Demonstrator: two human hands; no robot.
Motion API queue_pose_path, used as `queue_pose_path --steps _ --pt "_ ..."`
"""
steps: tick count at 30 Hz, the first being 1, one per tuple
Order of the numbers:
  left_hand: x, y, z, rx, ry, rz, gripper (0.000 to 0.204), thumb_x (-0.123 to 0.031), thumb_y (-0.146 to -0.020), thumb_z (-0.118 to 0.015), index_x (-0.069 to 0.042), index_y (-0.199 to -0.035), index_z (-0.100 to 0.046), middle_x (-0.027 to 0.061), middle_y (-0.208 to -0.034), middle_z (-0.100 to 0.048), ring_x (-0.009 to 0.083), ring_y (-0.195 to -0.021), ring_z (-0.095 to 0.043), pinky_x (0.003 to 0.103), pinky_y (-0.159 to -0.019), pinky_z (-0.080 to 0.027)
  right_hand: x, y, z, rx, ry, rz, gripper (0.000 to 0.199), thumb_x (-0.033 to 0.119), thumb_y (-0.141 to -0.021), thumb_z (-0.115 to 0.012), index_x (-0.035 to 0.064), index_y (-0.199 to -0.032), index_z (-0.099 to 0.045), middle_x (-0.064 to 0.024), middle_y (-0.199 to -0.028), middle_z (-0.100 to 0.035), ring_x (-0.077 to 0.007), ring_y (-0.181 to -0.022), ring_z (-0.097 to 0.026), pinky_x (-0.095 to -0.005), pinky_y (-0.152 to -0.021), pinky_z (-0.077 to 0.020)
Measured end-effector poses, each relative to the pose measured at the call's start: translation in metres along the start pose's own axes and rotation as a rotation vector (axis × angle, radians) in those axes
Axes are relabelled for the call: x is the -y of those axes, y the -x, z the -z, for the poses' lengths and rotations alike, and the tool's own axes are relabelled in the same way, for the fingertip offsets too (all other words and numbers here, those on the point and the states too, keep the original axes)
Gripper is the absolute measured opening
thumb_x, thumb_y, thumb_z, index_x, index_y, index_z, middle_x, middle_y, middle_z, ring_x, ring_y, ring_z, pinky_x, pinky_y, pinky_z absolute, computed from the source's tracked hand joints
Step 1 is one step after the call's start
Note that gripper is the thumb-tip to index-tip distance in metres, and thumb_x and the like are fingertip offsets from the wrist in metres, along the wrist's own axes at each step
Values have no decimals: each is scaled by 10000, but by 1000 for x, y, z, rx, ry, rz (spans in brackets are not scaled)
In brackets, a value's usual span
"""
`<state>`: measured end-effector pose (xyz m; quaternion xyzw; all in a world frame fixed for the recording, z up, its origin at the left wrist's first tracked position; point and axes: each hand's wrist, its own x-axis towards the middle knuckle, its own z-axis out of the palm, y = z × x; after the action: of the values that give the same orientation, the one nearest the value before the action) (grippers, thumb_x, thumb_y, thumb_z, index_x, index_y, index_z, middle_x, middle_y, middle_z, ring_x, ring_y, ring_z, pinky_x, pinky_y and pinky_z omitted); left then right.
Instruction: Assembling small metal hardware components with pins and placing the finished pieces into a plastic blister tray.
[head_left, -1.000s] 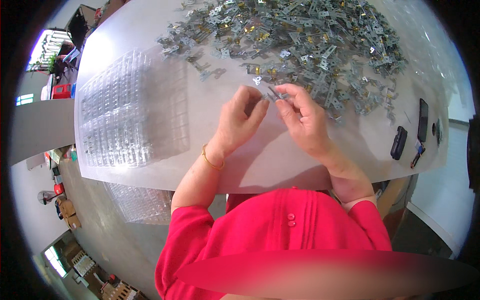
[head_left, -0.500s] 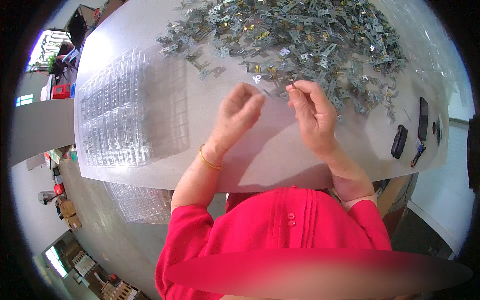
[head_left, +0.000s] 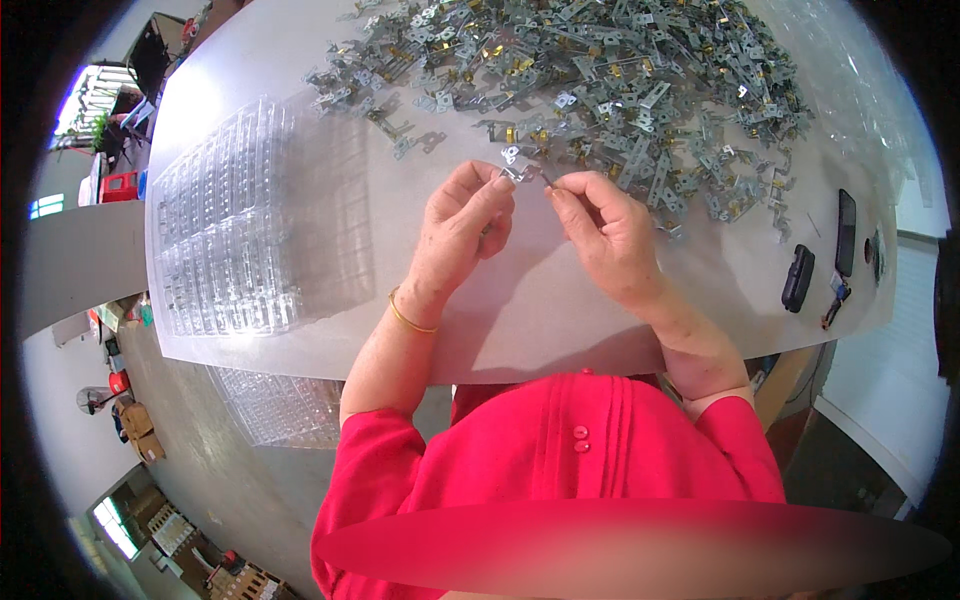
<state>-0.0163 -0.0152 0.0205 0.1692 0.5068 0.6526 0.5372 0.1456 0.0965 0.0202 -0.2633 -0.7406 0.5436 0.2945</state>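
Note:
My left hand (head_left: 462,222) and my right hand (head_left: 603,228) meet over the middle of the white table (head_left: 560,320). Between their fingertips they pinch a small silver metal bracket (head_left: 522,174). Just beyond them a big pile of similar metal brackets (head_left: 600,80), some with brass bits, spreads across the far side of the table. A thin gold bangle sits on my left wrist. My red sleeves come in from the lower edge.
Clear plastic compartment trays (head_left: 235,230) lie at the left of the table, with another stack (head_left: 280,405) below the table's edge. A black phone (head_left: 846,232), a black case (head_left: 798,277) and small items lie at the right edge.
Both hands have shifted slightly toward the pile and closer together on the small bracket; the fingers have turned the part between them.

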Motion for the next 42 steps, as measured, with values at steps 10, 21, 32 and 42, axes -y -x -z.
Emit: queue_pose_path --steps 10,21,32,42 --pt "2 1 0 19 -229 -136 135 -182 -1050 -594 -63 -1009 -543 -11 -723 -526 52 -539 -426 210 -458 -313 5 0 3 14 40 -2 64 82 -972 -684 28 -992 -656 -23 -685 -589 -50 -598 -487 -258 -530 -424" --pt "10 -1 6 31 -626 -329 112 -98 -993 -665 -45 -976 -569 -46 -768 -549 23 -652 -463 206 -559 -360 6 -5 11 230 -355 -343 194 134 -1071 -511 45 -1214 -607 -32 -871 -654 -92 -722 -631 -256 -664 -539" --pt "2 8 -1 289 -708 -236 138 -137 -987 -685 -42 -968 -587 -49 -719 -535 22 -617 -445 216 -528 -344 -8 -4 12 169 -204 -97 96 95 -1006 -637 18 -1063 -629 -33 -989 -668 -109 -833 -641 -245 -739 -509" --pt "-6 -2 12 218 -214 114 248 -281 -1006 -643 -41 -973 -592 14 -733 -595 81 -527 -515 230 -477 -378 4 -10 13 201 152 490 184 -25 -869 -725 38 -1022 -643 -129 -1096 -665 -278 -924 -675 -350 -796 -542"
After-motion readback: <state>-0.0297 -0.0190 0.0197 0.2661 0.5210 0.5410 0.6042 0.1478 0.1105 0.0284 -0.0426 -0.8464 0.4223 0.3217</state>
